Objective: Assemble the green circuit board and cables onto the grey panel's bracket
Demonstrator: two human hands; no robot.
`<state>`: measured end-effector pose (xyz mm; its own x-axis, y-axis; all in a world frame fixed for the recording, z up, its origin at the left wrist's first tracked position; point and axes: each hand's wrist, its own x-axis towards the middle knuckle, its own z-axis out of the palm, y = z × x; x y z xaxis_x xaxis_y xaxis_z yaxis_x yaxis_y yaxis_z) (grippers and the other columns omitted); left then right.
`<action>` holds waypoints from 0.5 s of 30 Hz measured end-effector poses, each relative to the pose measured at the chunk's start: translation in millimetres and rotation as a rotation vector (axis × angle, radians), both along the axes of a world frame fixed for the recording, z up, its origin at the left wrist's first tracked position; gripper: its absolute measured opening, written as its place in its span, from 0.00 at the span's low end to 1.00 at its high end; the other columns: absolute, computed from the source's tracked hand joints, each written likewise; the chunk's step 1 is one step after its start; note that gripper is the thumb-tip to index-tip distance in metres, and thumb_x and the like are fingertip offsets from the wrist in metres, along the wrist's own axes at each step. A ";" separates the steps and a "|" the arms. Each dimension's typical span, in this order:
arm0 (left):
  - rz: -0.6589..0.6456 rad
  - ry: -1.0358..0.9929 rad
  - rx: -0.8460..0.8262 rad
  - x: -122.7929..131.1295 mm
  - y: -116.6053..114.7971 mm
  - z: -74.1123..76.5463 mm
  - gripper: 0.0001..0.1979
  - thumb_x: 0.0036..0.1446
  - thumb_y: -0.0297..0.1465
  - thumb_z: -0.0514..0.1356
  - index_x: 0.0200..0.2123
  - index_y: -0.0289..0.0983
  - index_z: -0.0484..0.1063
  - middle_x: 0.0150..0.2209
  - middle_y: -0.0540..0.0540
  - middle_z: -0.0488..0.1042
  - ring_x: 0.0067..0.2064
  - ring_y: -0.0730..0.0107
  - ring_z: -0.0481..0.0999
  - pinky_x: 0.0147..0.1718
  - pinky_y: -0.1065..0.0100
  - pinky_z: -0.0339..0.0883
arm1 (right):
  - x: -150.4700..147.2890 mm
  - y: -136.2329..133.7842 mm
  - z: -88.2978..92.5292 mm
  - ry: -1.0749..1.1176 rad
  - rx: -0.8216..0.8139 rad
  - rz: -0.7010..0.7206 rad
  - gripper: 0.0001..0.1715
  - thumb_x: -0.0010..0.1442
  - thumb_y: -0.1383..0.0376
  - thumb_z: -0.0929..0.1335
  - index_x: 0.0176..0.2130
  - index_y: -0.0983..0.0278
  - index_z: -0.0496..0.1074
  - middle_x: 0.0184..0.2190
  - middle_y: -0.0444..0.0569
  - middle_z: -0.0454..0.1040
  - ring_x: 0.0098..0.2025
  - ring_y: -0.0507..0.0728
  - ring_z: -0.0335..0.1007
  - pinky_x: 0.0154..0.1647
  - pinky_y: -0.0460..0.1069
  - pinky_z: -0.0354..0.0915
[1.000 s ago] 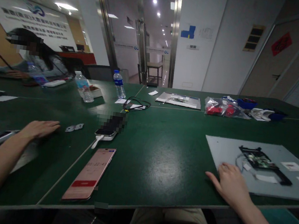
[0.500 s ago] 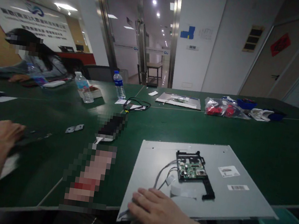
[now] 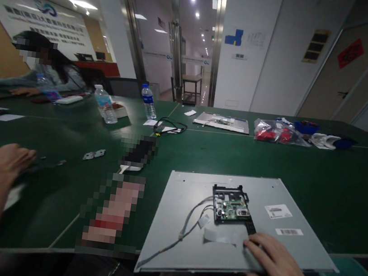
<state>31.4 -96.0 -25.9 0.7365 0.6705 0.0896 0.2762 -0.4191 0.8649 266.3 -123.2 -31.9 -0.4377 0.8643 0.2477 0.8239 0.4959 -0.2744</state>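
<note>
A flat grey display panel (image 3: pixel 170 232) lies back side up at the table's front edge, its near side overhanging. My right hand (image 3: pixel 278 270) rests over its front edge, fingers stretched out at the lower end of a black plastic bracket (image 3: pixel 251 227) and the thumb apart. A green circuit board (image 3: pixel 233 210) sits in the bracket. Grey cables (image 3: pixel 183 229) run from it to the panel's near left corner. Beside the board is a clear tape strip (image 3: pixel 220 237). The bracket's foot is covered by my fingers. My left hand is out of view.
A neighbour's hands (image 3: pixel 13 159) are busy at the left edge. Between us lie a blurred phone (image 3: pixel 139 152) and small metal plates (image 3: pixel 94 154). Farther back stand bottles (image 3: pixel 148 102), a black cable (image 3: pixel 174 130), another panel (image 3: pixel 222 122) and a bag of red parts (image 3: pixel 275 132).
My right hand has moved right along the panel's front edge, from the cables to the bracket's lower end. The cables' near stretch is now uncovered. The panel appears slightly left of before.
</note>
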 end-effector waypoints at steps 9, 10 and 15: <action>-0.292 0.033 0.061 -32.7 16.7 84.4 0.11 0.63 0.40 0.57 0.48 0.54 0.73 0.43 0.54 0.77 0.45 0.68 0.78 0.44 0.63 0.72 | 49.6 3.8 -18.1 -0.136 -0.084 -0.182 0.52 0.57 0.46 0.68 0.70 0.54 0.41 0.70 0.49 0.44 0.68 0.68 0.49 0.64 0.64 0.56; -0.231 0.091 0.124 -41.3 24.9 92.1 0.14 0.63 0.38 0.58 0.51 0.52 0.71 0.46 0.52 0.77 0.47 0.67 0.77 0.48 0.62 0.71 | 46.6 5.4 -16.9 -0.140 -0.079 -0.180 0.51 0.58 0.45 0.67 0.70 0.55 0.41 0.70 0.49 0.44 0.68 0.68 0.48 0.64 0.64 0.56; 0.271 0.297 0.462 -83.6 73.0 92.7 0.23 0.61 0.42 0.59 0.58 0.44 0.66 0.57 0.45 0.70 0.58 0.58 0.69 0.58 0.53 0.63 | 28.9 17.0 -13.5 -0.155 -0.059 -0.163 0.50 0.61 0.44 0.64 0.70 0.59 0.40 0.70 0.52 0.42 0.69 0.66 0.45 0.66 0.62 0.53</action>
<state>-52.2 -23.0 66.8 0.5836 0.7779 0.2330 0.6265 -0.6139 0.4801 295.2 -106.2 -45.4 -0.3203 0.9376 0.1353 0.9263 0.3399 -0.1627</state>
